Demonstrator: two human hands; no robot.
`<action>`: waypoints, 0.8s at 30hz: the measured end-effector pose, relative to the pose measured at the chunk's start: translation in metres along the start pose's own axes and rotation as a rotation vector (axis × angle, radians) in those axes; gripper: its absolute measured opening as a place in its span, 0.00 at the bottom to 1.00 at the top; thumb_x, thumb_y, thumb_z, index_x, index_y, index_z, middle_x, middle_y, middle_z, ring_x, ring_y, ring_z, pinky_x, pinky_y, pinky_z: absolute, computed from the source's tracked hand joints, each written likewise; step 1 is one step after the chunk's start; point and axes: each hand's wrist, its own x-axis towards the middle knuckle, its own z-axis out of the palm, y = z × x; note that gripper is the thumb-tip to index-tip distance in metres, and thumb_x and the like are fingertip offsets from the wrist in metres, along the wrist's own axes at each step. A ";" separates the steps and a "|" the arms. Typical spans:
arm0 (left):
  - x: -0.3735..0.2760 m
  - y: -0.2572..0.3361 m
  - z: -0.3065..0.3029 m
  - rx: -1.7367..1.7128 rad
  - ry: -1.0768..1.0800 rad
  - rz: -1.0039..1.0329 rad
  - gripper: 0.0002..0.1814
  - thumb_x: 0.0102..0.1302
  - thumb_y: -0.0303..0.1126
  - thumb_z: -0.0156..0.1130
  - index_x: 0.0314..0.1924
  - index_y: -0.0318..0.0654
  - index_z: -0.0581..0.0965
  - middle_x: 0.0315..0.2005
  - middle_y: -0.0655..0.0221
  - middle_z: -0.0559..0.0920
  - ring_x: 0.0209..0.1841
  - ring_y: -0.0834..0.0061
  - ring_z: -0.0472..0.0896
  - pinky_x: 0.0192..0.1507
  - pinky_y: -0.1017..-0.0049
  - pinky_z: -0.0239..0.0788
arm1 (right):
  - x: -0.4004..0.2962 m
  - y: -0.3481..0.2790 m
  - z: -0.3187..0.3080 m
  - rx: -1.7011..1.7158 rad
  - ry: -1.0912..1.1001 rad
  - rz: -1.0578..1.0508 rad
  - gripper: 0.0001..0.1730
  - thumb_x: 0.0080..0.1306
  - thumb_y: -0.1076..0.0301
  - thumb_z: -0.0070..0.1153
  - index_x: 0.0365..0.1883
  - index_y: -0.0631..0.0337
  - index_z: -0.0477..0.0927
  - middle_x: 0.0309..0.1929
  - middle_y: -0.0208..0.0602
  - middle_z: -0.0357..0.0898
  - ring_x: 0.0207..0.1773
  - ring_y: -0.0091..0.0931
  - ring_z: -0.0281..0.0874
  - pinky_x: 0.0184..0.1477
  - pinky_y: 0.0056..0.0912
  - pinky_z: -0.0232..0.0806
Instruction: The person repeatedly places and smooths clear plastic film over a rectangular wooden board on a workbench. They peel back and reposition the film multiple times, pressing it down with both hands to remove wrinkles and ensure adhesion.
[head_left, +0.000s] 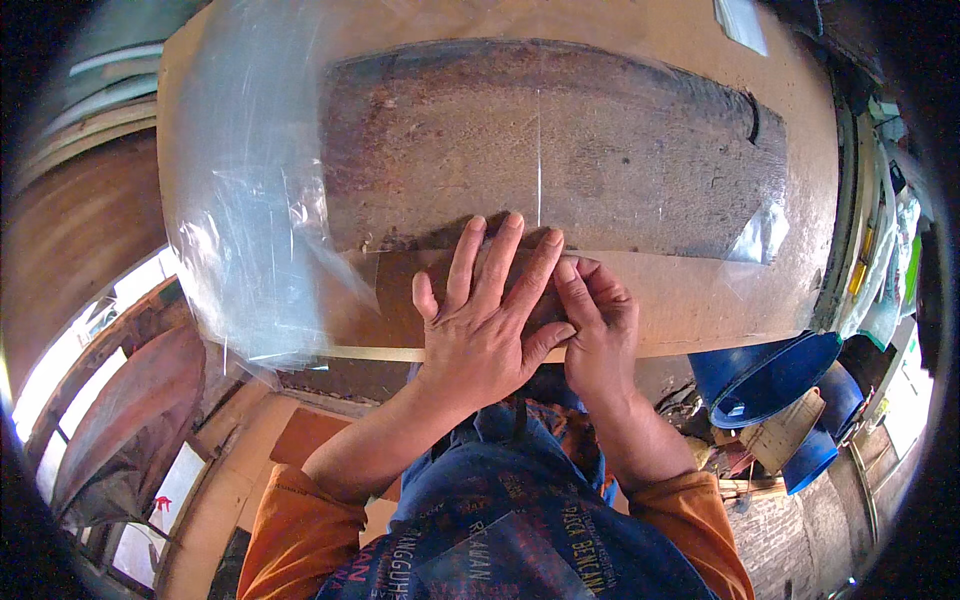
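My left hand (480, 322) lies palm down with fingers spread. Its fingertips rest over the near edge of a dark brown, worn rectangular panel (450, 150). A thin pale line runs across that panel, away from my fingers. Close beside the left index finger and thumb, my right hand (604, 322) has its thumb against curled fingers at the near edge; anything thin pinched there is hidden. Under both hands is a tan tabletop (697, 300), with a darker brown patch below the left hand. Clear plastic film (247, 187) covers the table's left side and overhangs its front edge.
A shiny scrap of clear film (761, 232) sits at the panel's right corner. Blue plastic barrels (780, 382) stand below the table at the right, beside a piece of cardboard (784, 435). Bags and a yellow-handled tool (860, 270) line the right edge.
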 end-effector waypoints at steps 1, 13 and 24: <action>0.000 0.000 0.000 0.001 -0.002 0.002 0.40 0.65 0.64 0.52 0.74 0.61 0.64 0.74 0.65 0.60 0.75 0.57 0.54 0.64 0.44 0.37 | 0.000 0.000 -0.001 -0.002 -0.007 0.003 0.11 0.75 0.67 0.54 0.45 0.68 0.80 0.39 0.33 0.83 0.40 0.18 0.79 0.41 0.21 0.72; 0.000 0.004 0.001 -0.048 -0.050 -0.028 0.44 0.59 0.58 0.63 0.75 0.61 0.62 0.75 0.61 0.56 0.75 0.55 0.53 0.63 0.42 0.40 | -0.009 -0.040 -0.044 -0.954 0.234 -0.644 0.09 0.66 0.72 0.63 0.41 0.65 0.78 0.31 0.35 0.80 0.31 0.20 0.76 0.29 0.25 0.66; 0.001 0.004 0.004 0.040 -0.009 0.008 0.41 0.66 0.65 0.52 0.75 0.56 0.62 0.73 0.58 0.58 0.74 0.51 0.53 0.61 0.35 0.42 | 0.111 -0.153 -0.094 -1.481 0.791 -0.680 0.19 0.69 0.53 0.57 0.47 0.61 0.81 0.46 0.49 0.82 0.45 0.44 0.82 0.48 0.46 0.72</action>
